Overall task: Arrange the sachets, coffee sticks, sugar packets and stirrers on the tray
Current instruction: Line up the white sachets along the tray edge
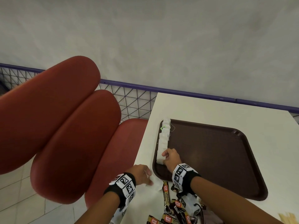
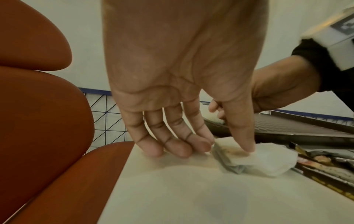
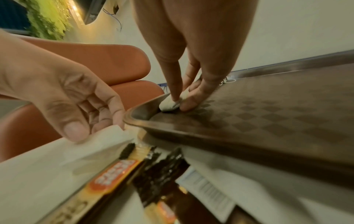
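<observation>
Now, right hand (image 1: 172,158) pinching end sachet (image 1: 160,159), left hand (image 1: 140,174) open, touching loose sachet (image 1: 156,183).

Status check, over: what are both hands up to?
Right hand pinches end sachet in row on tray. Left hand presses loose sachet on table. Coffee sticks off tray; nothing blocking.

Head camera looks down on the tray (image 1: 210,159) from its near side; both wrist cameras sit low beside its near-left corner, seen by all
</observation>
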`<act>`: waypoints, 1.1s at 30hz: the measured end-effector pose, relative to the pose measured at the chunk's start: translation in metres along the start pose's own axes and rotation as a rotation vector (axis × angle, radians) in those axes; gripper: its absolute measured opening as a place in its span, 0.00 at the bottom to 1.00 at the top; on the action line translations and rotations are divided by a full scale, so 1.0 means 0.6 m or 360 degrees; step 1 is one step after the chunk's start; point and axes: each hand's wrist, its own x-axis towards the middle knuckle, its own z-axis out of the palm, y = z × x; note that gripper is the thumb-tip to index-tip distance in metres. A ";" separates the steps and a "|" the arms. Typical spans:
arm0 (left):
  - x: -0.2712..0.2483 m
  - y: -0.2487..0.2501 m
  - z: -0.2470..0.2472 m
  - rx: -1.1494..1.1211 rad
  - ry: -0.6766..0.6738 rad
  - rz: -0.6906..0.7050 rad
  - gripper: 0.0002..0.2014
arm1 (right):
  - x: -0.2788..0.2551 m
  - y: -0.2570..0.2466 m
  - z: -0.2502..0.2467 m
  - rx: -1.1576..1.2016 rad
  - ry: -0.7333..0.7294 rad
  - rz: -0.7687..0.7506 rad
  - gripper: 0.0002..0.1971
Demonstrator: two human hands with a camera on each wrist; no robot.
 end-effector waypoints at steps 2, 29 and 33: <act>0.000 0.002 0.003 0.0059 -0.0005 -0.0002 0.20 | 0.003 0.003 0.002 -0.0053 -0.0033 0.0003 0.14; 0.023 0.016 -0.040 -0.1364 0.0482 0.0136 0.05 | -0.059 -0.017 -0.043 0.0346 -0.0383 -0.0537 0.13; 0.021 0.032 -0.029 -0.1344 0.0437 0.0166 0.04 | -0.053 -0.023 -0.044 0.0587 -0.0255 -0.0418 0.12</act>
